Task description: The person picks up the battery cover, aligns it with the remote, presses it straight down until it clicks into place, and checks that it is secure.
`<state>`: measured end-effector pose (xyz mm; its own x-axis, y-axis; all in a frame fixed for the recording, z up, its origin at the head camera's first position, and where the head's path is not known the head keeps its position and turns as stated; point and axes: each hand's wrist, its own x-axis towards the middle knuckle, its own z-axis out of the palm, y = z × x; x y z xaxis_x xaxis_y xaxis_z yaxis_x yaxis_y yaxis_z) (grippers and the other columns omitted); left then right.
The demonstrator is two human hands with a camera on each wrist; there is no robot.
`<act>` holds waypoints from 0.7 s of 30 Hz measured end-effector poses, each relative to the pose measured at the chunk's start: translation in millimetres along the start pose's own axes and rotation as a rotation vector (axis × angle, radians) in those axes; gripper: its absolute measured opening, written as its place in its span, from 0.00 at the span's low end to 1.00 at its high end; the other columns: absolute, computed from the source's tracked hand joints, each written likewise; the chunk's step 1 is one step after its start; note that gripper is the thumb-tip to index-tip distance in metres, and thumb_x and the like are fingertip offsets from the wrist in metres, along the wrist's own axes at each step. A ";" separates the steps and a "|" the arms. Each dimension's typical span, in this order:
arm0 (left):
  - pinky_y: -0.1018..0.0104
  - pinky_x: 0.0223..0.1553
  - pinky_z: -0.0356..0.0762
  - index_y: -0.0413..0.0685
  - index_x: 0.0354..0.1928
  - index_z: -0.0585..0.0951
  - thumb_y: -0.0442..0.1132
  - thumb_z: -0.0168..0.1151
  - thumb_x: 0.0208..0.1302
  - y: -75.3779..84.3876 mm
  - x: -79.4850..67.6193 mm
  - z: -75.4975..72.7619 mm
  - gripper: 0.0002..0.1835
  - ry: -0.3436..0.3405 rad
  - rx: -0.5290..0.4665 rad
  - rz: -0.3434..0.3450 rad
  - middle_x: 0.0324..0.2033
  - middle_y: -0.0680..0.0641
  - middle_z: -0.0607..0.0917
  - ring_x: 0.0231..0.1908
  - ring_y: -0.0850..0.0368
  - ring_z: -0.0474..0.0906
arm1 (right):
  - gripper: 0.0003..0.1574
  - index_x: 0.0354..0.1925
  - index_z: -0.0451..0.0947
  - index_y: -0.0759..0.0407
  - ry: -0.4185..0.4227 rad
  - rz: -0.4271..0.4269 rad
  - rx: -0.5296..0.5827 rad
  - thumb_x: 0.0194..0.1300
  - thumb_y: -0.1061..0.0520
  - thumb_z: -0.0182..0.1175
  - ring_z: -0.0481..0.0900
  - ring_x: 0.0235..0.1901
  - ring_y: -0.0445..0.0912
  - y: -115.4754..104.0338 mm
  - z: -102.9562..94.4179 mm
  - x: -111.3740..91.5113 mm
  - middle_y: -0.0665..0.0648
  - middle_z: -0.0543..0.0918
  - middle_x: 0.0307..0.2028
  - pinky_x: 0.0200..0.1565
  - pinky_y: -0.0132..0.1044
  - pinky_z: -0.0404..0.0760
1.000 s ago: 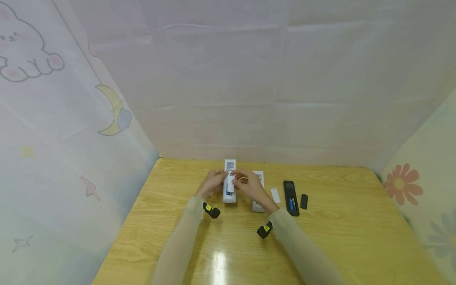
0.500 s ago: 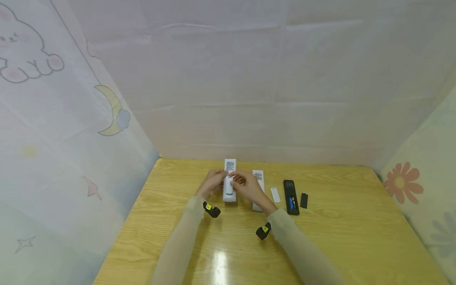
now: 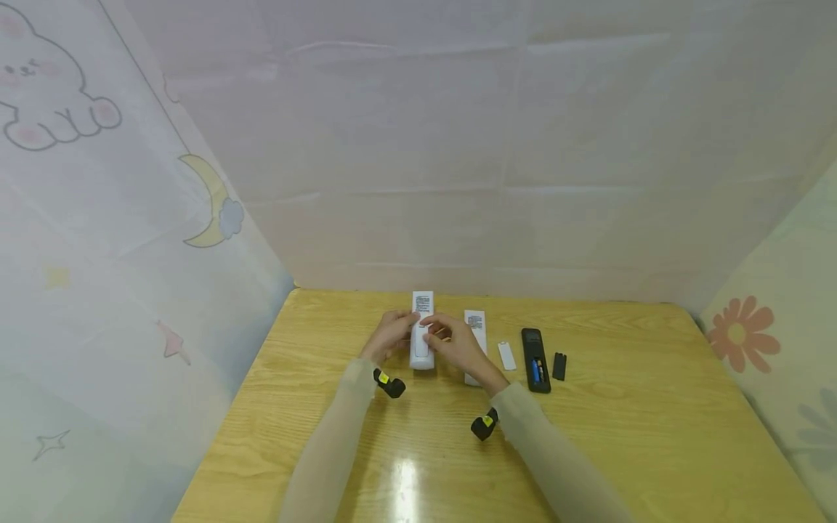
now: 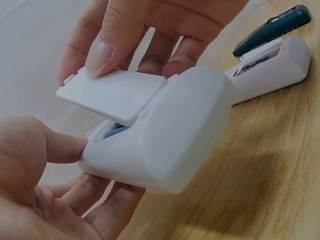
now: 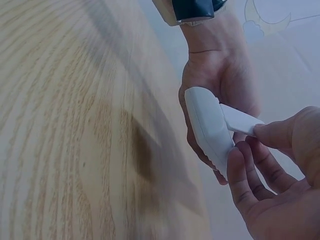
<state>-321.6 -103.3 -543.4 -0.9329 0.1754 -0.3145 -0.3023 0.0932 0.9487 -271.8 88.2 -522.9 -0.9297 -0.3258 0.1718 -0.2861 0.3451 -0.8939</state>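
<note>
Nearest, two forearms in cream sleeves (image 3: 330, 436) cross a yellow wood-grain table (image 3: 261, 436), a broad strip of wood between them. Each wrist wears one small black camera (image 3: 390, 385). Beyond, the left hand (image 3: 392, 335) grips a white plastic remote control (image 4: 185, 137), thumb on one side, fingers beneath, holding it above the wood near the far edge. The right hand (image 3: 454, 340) pinches a thin white rectangular battery cover (image 4: 112, 92); in the left wrist view it tilts, one end at the remote's rounded end, with blue showing beneath. Wood stretches leftward to the left edge, and more widely rightward past the outermost cover. Three remotes in all: the held one, a second white one (image 3: 475, 319) and a slim black one (image 3: 532, 345). Three covers: the pinched one, one loose white (image 3: 506, 356), one loose black (image 3: 559, 366). Farthest, a pale creased backdrop (image 3: 418, 218) rises behind.
</note>
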 end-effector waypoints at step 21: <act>0.55 0.55 0.88 0.33 0.69 0.76 0.47 0.56 0.84 -1.1 -0.3 2.2 0.25 -0.009 -0.008 0.001 0.60 0.36 0.85 0.55 0.47 0.87 | 0.16 0.58 0.85 0.56 0.025 0.062 -0.036 0.74 0.61 0.67 0.85 0.40 0.48 9.5 7.1 -2.1 0.57 0.84 0.42 0.42 0.38 0.86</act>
<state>-320.6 -101.3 -544.4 -0.9315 0.1839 -0.3139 -0.3030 0.0856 0.9491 -271.0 85.9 -534.7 -0.9511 -0.2813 0.1273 -0.2357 0.3951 -0.8879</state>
